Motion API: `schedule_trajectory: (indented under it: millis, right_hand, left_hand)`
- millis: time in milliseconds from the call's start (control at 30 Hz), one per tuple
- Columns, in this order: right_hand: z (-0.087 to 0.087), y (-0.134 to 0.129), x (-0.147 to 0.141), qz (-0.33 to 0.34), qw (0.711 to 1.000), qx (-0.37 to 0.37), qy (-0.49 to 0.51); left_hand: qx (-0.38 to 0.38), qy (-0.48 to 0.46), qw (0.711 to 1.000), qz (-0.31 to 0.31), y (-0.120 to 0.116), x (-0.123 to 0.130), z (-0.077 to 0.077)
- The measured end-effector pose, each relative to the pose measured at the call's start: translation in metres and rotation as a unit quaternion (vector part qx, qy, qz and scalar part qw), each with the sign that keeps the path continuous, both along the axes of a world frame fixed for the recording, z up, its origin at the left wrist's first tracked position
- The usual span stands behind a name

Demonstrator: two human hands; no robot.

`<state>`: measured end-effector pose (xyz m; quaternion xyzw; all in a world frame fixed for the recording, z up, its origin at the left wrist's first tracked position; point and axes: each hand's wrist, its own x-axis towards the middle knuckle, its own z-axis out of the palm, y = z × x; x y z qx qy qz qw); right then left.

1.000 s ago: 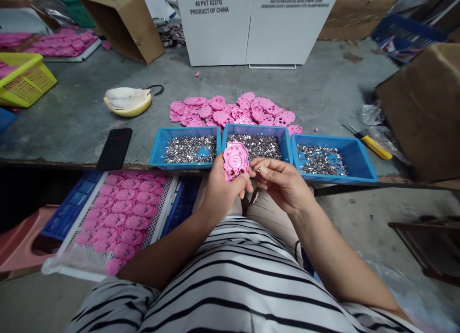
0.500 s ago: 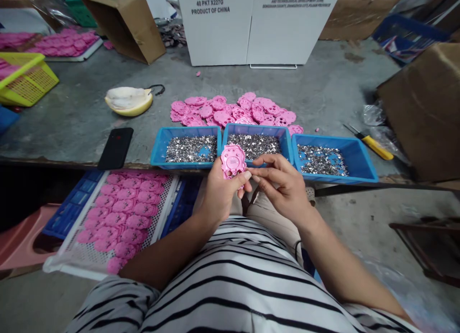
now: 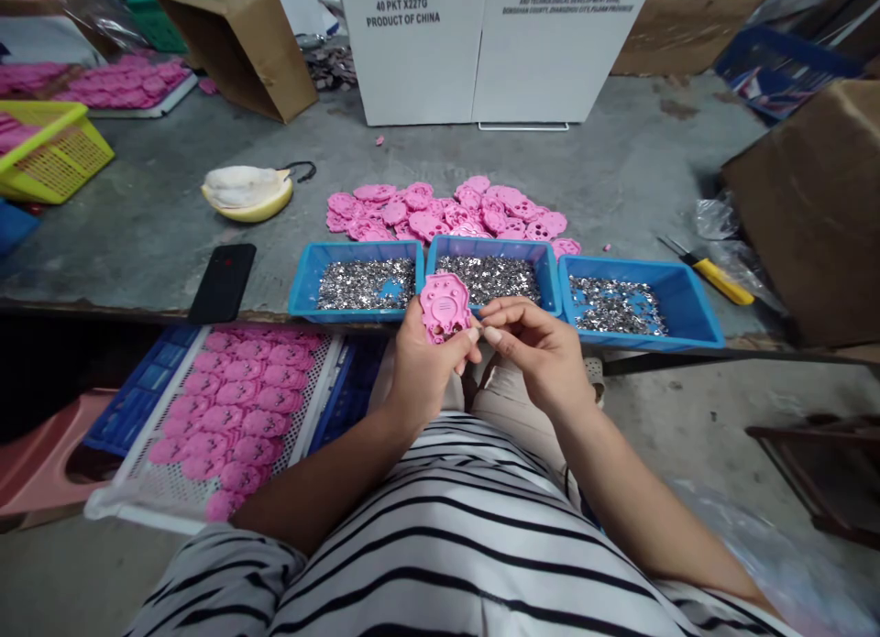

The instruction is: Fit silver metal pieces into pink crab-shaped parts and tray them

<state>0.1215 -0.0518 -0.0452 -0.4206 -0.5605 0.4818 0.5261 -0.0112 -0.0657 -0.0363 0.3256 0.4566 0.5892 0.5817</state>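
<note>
A pink plastic plate [image 3: 445,300] with small holes and a raised oval is gripped in my left hand [image 3: 430,367], thumb along its lower edge. Close by on the right, my right hand [image 3: 540,348] has its thumb and forefinger pinched together near the plate's lower right side. Whatever sits in that pinch is too small to name. Just beyond my hands stand three blue bins of small shiny metal pieces: a left bin [image 3: 297,293], a middle bin [image 3: 550,275] and a right bin [image 3: 694,316]. Behind them lies a pile of pink plates [image 3: 430,223].
On the left are a black phone [image 3: 221,284] and a yellow fruit rind [image 3: 258,206]. Below the table edge, a white tray [image 3: 130,490] holds rows of pink plates. A yellow-handled tool [image 3: 721,280] lies right; a white carton [image 3: 474,60] stands behind.
The pink plate has tilted slightly in my left hand. My right hand's fingers have drawn closer together and shifted slightly beside the plate's lower edge.
</note>
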Motion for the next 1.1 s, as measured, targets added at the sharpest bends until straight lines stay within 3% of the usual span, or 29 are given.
schedule_trajectory:
  millis: [333, 633, 1100]
  right_hand:
    - [0.007, -0.001, -0.002, -0.008, 0.993, 0.045, -0.111]
    - [0.022, 0.006, 0.006, 0.041, 0.980, 0.079, -0.176]
    - [0.029, 0.007, 0.009, 0.076, 0.963, 0.123, -0.229]
  left_hand:
    - [0.018, 0.073, 0.997, 0.025, -0.002, 0.002, -0.002]
    - [0.051, -0.057, 0.989, -0.130, -0.004, -0.012, 0.001]
    - [0.066, -0.030, 0.984, -0.164, -0.010, -0.014, -0.004]
